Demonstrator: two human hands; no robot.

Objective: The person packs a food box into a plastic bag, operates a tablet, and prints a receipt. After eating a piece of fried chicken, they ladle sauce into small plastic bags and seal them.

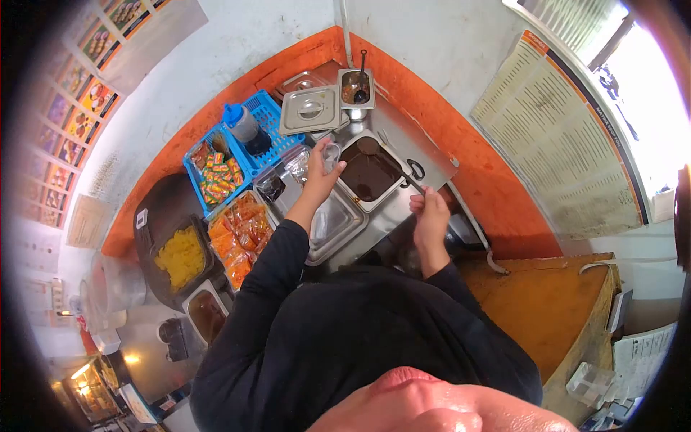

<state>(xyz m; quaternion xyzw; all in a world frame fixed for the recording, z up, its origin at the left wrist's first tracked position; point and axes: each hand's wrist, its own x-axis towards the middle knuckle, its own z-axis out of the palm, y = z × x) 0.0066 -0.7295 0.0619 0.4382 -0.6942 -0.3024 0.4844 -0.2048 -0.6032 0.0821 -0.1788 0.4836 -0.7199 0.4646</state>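
Observation:
My right hand (431, 214) is closed round the handle of a ladle (368, 146). The ladle's bowl, coated in dark brown sauce, is over the far part of a rectangular steel pan (369, 207) of the same sauce (366, 176). My left hand (320, 175) grips a small clear plastic cup (332, 153) beside the pan's left edge. Whether the cup holds anything is hard to see. Beneath the left hand lies a steel tray or lid (332, 234) with clear plastic pieces on it. Black scissor-like handles (415, 170) rest right of the pan.
Blue baskets (273, 122) hold small wrapped packets (219, 178) and a blue-capped bottle (243, 124). Bagged orange food (242, 234) and yellow food (180, 259) lie to the left. Behind the sauce are a steel lid (309, 108) and a smaller pan (369, 101). Orange-and-white walls enclose the corner.

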